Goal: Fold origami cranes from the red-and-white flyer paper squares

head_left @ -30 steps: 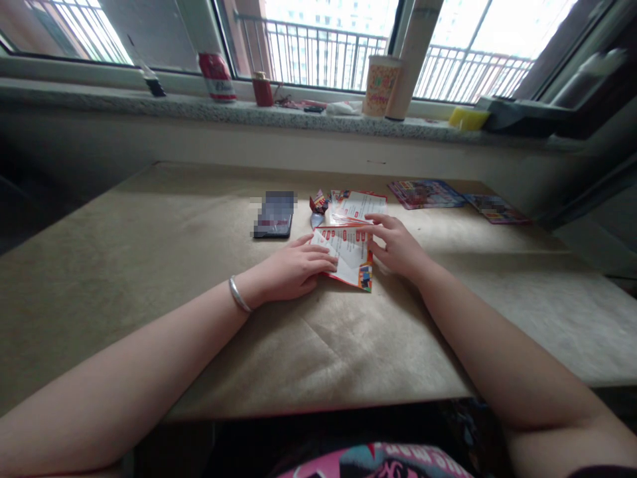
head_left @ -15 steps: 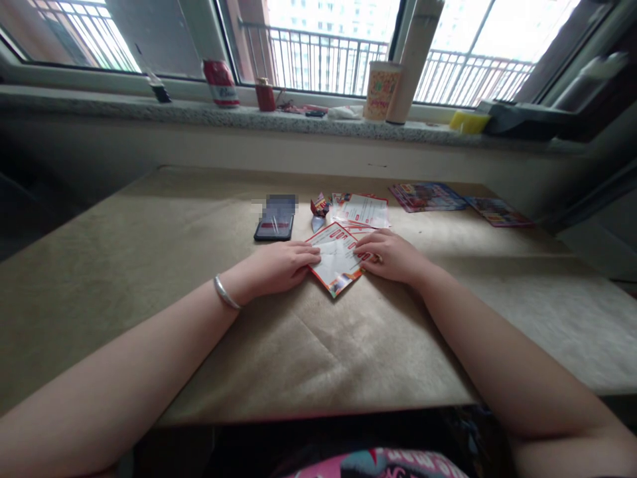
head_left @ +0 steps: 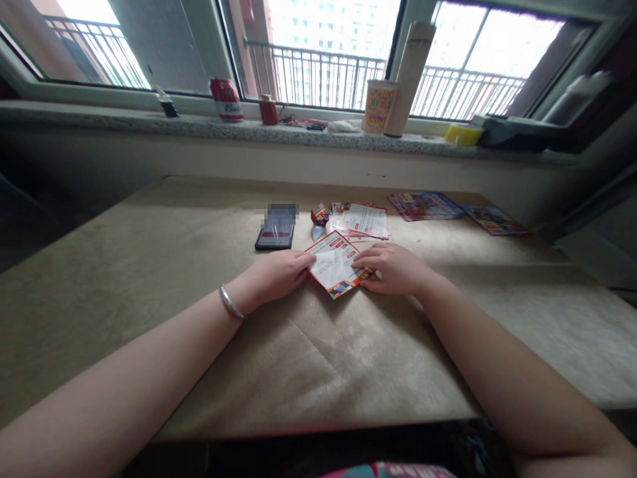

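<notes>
A white paper sheet with red edges and printed text (head_left: 332, 263) lies turned cornerwise between my hands, a crease across it. My left hand (head_left: 283, 273) pinches its left corner, thumb on top. On the right side my right hand (head_left: 393, 268) grips the edge, with fingertips over the print and the thumb low by the colourful border. Just beyond is a stack of similar printed sheets (head_left: 362, 219). Beside that stack sits a small crumpled, colourful paper piece (head_left: 320, 214), with a small greyish item (head_left: 318, 232) in front of it.
A dark phone (head_left: 277, 227) lies left of the sheets on the beige-covered table (head_left: 239, 385). Colourful printed sheets (head_left: 425, 205) rest at the back right. Along the windowsill (head_left: 199, 125) stand a red can (head_left: 226, 99), a paper cup (head_left: 379, 106) and a tall bottle (head_left: 409, 79).
The camera view has tilted up slightly, so the scene sits lower. My left fingers, flat on the sheet before, have drawn back to its corner, and the sheet's near edge is tipped a little.
</notes>
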`<state>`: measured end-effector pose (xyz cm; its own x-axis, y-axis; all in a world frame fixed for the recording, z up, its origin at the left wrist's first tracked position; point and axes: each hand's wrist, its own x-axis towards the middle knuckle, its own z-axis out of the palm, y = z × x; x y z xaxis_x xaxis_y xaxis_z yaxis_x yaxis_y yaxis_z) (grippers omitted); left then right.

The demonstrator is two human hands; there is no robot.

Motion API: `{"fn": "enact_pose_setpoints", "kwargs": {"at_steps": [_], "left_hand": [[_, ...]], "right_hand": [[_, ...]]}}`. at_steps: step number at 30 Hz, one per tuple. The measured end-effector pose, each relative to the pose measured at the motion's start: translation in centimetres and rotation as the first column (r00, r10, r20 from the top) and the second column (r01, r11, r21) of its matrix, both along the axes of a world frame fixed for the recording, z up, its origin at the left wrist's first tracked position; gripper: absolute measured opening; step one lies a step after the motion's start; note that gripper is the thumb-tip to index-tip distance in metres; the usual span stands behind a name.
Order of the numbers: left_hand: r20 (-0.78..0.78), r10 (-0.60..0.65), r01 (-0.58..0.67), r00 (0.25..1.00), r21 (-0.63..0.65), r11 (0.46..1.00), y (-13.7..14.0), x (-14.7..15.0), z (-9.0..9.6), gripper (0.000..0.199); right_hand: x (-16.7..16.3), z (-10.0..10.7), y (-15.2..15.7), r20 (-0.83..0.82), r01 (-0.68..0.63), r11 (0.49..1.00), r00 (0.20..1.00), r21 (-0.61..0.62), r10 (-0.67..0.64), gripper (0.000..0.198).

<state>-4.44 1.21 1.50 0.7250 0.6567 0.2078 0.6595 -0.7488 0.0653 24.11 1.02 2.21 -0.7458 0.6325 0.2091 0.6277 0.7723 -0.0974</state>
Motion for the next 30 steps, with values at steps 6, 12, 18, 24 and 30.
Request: {"fn": "enact_pose_setpoints", "kwargs": {"at_steps": [6, 12, 18, 24, 30], "left_hand": [[0.037, -0.001, 0.0, 0.999, 0.022, 1.0, 0.2, -0.2, -0.2, 0.026], [0.029, -0.001, 0.0, 1.0, 0.052, 0.999, 0.5, -0.3, -0.4, 0.028], [0.054, -0.077, 0.072, 0.996, 0.093, 0.993, 1.0, -0.7, -1.2, 0.023], [0.051, 0.004, -0.005, 0.999, 0.022, 1.0, 0.5, -0.6, -0.3, 0.025], [0.105, 0.124, -0.13, 0.987, 0.051, 0.99, 0.3, -0.4, -0.4, 0.019]], "right_hand": [[-0.9, 0.4, -0.6, 0.113, -0.03, 0.996, 0.993, 0.082, 0.02, 0.037], [-1.3, -0.5, -0.5, 0.102, 0.012, 0.997, 0.995, 0.074, -0.019, 0.039], [-1.6, -1.1, -0.2, 0.045, 0.0, 0.998, 0.999, 0.067, -0.003, 0.033], [-1.5, -1.0, -0.2, -0.061, 0.048, 0.999, 0.997, -0.019, -0.049, 0.03], [-1.5, -1.2, 0.0, -0.12, 0.233, 0.968, 0.962, -0.098, -0.244, 0.027]]}}
